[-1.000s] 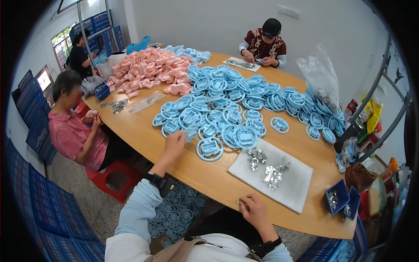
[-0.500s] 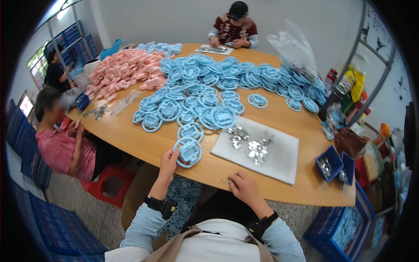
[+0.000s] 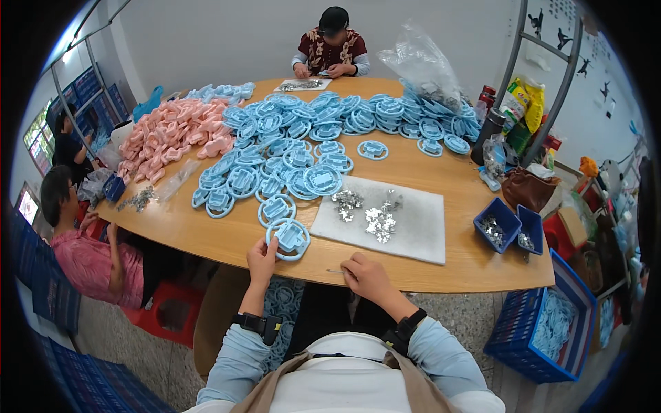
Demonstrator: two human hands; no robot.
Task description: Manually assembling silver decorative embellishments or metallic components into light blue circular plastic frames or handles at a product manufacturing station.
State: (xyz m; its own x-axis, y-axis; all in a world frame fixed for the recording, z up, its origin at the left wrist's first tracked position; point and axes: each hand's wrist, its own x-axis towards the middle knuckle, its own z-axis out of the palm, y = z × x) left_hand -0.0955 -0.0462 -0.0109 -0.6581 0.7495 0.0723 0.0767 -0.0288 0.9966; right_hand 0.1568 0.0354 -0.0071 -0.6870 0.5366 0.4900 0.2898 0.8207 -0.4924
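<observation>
My left hand [image 3: 261,260] grips the edge of a light blue round plastic piece [image 3: 288,239] at the table's near edge, its thumb on the rim. The piece is ring-shaped with a rectangular recess in its middle. My right hand [image 3: 368,277] lies at the table edge, closed on a thin metal tool [image 3: 336,270] whose tip points left; its kind is too small to make out. Beyond my right hand is a white board [image 3: 420,237] bearing small piles of shiny metal pieces [image 3: 380,224]. Another blue round piece [image 3: 277,210] lies just beyond the held one.
Heaps of blue round pieces [image 3: 323,180] and pink plastic pieces [image 3: 175,131] cover the table's middle and left. Two blue bins [image 3: 497,224] with metal pieces stand at right, above a blue crate [image 3: 537,347]. One co-worker [image 3: 334,51] sits opposite, another [image 3: 100,265] at left.
The whole view has shifted, so the table and heaps appear further left and slightly higher. My hands keep their holds on the blue piece and the thin tool.
</observation>
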